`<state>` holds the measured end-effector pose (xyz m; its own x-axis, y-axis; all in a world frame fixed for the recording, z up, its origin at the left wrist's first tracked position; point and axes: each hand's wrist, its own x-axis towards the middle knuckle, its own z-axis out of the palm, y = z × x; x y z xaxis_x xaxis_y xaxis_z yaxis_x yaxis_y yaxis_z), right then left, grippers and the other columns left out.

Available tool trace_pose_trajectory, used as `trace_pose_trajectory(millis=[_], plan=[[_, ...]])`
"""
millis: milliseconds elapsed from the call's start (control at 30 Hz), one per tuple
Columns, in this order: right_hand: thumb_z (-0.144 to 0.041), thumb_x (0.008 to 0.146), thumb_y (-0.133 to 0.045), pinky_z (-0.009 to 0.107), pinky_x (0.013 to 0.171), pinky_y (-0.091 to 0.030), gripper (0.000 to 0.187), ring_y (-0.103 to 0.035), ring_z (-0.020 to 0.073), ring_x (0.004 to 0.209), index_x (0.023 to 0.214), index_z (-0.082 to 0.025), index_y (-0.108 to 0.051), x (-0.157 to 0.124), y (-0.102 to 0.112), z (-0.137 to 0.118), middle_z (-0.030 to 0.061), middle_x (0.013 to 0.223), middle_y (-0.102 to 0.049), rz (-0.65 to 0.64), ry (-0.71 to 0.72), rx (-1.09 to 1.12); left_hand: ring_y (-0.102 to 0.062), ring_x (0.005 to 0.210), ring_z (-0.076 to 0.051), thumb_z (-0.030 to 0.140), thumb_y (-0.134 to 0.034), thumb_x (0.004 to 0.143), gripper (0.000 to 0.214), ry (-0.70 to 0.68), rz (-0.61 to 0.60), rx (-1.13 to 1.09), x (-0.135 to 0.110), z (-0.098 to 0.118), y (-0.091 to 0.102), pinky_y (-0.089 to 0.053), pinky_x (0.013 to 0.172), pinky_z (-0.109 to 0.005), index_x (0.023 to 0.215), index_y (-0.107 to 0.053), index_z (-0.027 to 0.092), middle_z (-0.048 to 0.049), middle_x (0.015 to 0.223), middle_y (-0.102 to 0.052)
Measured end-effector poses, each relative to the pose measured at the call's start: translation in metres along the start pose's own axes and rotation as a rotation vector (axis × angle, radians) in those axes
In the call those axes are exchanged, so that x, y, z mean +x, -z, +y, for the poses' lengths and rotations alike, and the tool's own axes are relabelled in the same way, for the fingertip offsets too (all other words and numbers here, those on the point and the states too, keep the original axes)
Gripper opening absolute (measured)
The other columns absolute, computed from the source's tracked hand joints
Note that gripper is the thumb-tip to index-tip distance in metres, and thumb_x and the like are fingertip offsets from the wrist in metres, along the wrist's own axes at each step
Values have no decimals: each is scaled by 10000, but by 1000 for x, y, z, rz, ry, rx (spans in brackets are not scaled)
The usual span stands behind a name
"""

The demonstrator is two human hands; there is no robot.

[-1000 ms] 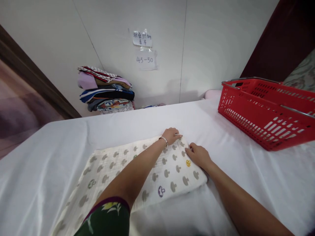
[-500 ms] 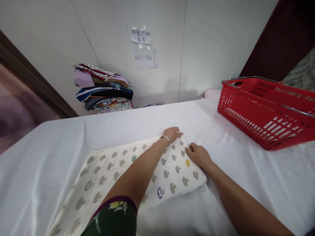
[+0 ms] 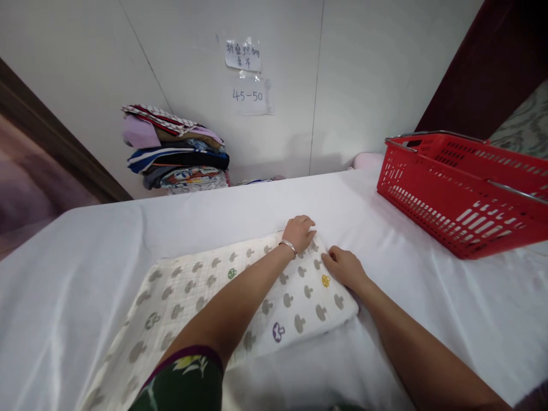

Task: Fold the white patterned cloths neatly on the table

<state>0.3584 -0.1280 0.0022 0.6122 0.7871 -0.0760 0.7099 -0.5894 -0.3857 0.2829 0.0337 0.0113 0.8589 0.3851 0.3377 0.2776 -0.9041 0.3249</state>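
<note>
A cream cloth with a grey mushroom print [image 3: 205,291] lies folded on the white-covered table [image 3: 257,205]. My left hand [image 3: 298,232], a thin bracelet on its wrist, rests on the cloth's far right corner with fingers curled over the edge. My right hand [image 3: 345,268] lies on the cloth's right edge just beside it, fingers bent down onto the fabric. Both hands press or grip the same corner area; the fingertips are partly hidden.
A red plastic basket [image 3: 454,200] with metal handles stands at the right of the table. A stack of folded coloured fabrics [image 3: 175,151] sits against the wall at the back left. Two paper notes [image 3: 246,77] hang on the wall.
Both hands stay at the cloth's far right corner. My left hand's fingers have curled a little more over the edge. The view has shifted slightly.
</note>
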Motion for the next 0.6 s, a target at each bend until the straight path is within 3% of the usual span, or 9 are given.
trace_pose_trajectory(millis=[133, 267, 367, 500, 600], plan=[[-439, 861, -373, 253, 526, -220, 316, -510, 147, 647, 750, -194, -538, 0, 0, -1, 26, 715, -613, -11, 3, -21, -433, 1149, -192, 303, -464, 849, 268, -96, -16, -26, -23, 15, -4, -327, 979, -345, 1080, -552, 199, -64, 1216, -525], [-454, 864, -369, 252, 529, -232, 337, -537, 161, 676, 777, -191, -561, -1, 0, -3, 37, 738, -627, -13, -16, -41, -222, 1329, -205, 371, -311, 893, 476, -61, -205, 86, -40, 21, -18, -194, 1084, -393, 1321, -356, 167, -80, 1431, -313], [-458, 866, -371, 250, 542, -251, 341, -554, 169, 709, 799, -194, -576, -2, 2, -4, 46, 777, -643, -17, -17, -47, -147, 1357, -192, 378, -219, 903, 528, -46, -313, 124, -41, 19, -23, -149, 1103, -399, 1378, -265, 151, -71, 1474, -220], [-474, 864, -369, 254, 551, -268, 356, -567, 178, 724, 820, -198, -591, -4, 4, -4, 55, 809, -655, -29, 7, -61, -135, 1361, -178, 383, -229, 898, 539, -25, -317, 76, -36, 17, -18, -141, 1108, -380, 1385, -254, 152, -65, 1478, -209], [-466, 865, -367, 256, 545, -268, 350, -570, 181, 728, 819, -201, -591, -3, 3, -2, 54, 814, -656, -31, 15, -75, -135, 1361, -175, 393, -241, 897, 553, 8, -256, 42, -40, 20, -10, -149, 1108, -368, 1391, -235, 145, -65, 1482, -198]])
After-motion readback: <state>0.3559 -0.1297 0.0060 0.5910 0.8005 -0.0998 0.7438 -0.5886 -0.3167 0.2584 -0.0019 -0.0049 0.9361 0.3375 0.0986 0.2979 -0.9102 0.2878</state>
